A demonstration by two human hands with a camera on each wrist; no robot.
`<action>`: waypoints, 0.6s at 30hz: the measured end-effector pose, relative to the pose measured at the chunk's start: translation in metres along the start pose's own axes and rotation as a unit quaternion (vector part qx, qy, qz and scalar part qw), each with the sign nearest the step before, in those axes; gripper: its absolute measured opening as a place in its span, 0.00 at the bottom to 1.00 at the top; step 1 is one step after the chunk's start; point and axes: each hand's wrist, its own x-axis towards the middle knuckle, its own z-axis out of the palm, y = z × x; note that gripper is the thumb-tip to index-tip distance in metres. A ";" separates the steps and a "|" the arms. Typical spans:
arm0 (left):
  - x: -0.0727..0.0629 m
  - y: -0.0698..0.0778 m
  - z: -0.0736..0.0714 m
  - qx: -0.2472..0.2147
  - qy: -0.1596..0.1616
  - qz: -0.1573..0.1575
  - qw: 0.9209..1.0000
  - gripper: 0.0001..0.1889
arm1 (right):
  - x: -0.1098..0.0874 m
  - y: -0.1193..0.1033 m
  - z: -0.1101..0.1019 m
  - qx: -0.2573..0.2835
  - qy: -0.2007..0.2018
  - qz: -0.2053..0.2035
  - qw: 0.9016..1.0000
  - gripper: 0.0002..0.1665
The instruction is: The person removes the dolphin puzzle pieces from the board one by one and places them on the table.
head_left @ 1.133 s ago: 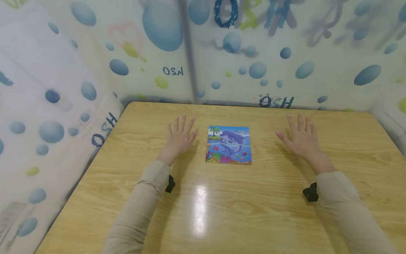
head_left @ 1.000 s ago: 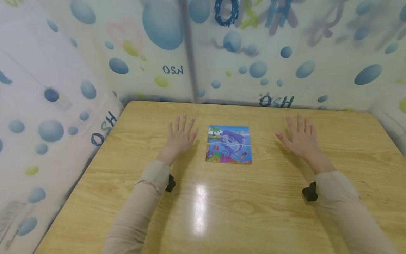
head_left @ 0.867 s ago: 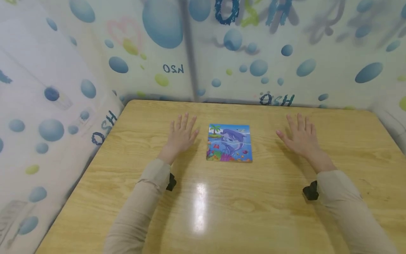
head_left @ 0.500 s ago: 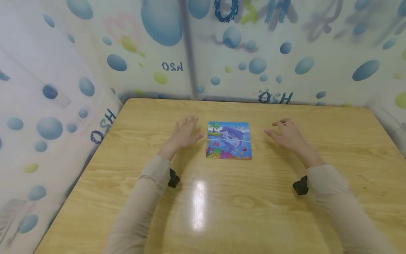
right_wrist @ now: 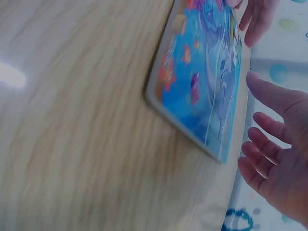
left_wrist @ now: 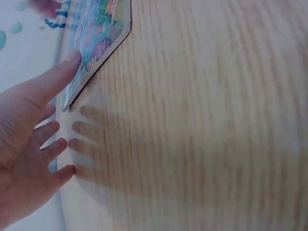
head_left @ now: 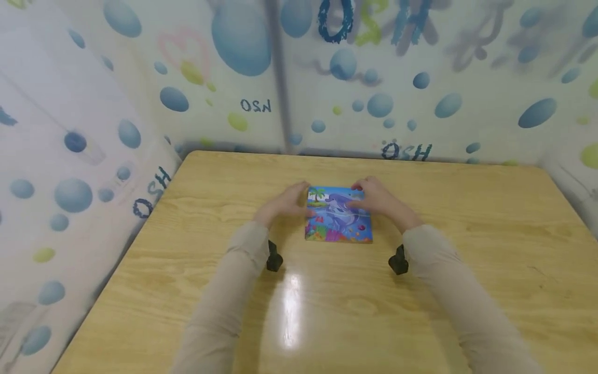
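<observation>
A thin square board [head_left: 338, 228] printed with a dolphin, a palm tree and coral lies flat on the wooden table. At its left edge is my left hand [head_left: 286, 203], thumb reaching over the picture. In the left wrist view that hand's fingers [left_wrist: 57, 144] are spread and slightly bent beside the board's edge. My right hand [head_left: 380, 202] is at the board's right side, its thumb over the picture and its fingertips near the far right corner. The right wrist view shows its fingers [right_wrist: 262, 144] loosely bent, apart from the board's edge. Neither hand grips the board.
The wooden table [head_left: 350, 311] has a bright light reflection in front of the board. A wall [head_left: 303, 78] with blue and green spots stands directly behind the table, and another runs along the left. Dark wrist cameras hang under both beige sleeves [head_left: 219, 296].
Both hands have moved inward from either side of the board to its left and right edges. Their fingers went from straight and spread to bent. The board stays in place on the table.
</observation>
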 end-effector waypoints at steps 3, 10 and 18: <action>0.001 0.001 0.003 -0.011 -0.008 -0.017 1.000 0.44 | 0.010 -0.012 0.006 -0.001 -0.018 -0.009 1.000 0.31; -0.001 0.005 0.004 0.039 -0.027 -0.034 0.998 0.43 | 0.029 -0.029 0.015 0.008 -0.037 -0.031 0.999 0.31; 0.004 0.015 -0.002 0.060 -0.032 -0.045 0.997 0.41 | 0.049 -0.041 0.013 0.000 -0.052 -0.040 0.998 0.32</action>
